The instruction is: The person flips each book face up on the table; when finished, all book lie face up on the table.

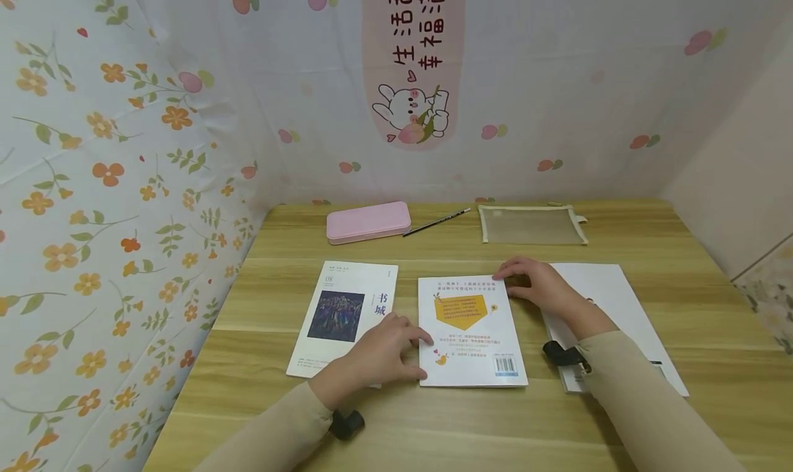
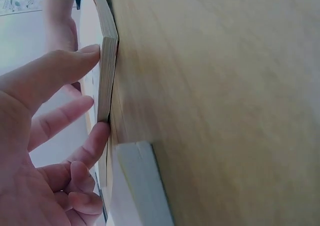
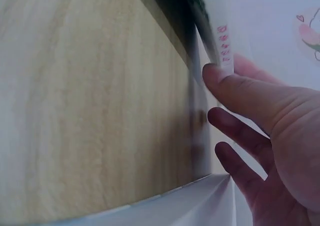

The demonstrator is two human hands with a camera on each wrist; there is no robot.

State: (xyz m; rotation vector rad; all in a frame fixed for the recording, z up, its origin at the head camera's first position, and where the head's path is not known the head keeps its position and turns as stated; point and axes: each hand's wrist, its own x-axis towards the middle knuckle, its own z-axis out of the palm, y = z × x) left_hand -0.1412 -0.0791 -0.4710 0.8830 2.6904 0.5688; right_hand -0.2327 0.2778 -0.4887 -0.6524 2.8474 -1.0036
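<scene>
A white-backed book (image 1: 469, 362) with a yellow panel and a barcode lies between the two hands in the head view. My left hand (image 1: 387, 348) is at its left edge, thumb and forefinger spread apart and touching it; in the left wrist view the thumb (image 2: 90, 54) presses against the page edges. At the upper right corner, my right hand (image 1: 537, 286) pinches the book. The right wrist view shows its thumb (image 3: 220, 79) against the spine, which bears pink characters, with the forefinger partly hidden behind.
A white book (image 1: 337, 279) with a dark picture lies partly beneath the left forearm. White papers or booklets (image 1: 597, 279) lie under the right forearm. Along the back of the wooden table are a pink pencil case (image 1: 368, 222), a pencil (image 1: 436, 222) and a mesh pouch (image 1: 531, 226).
</scene>
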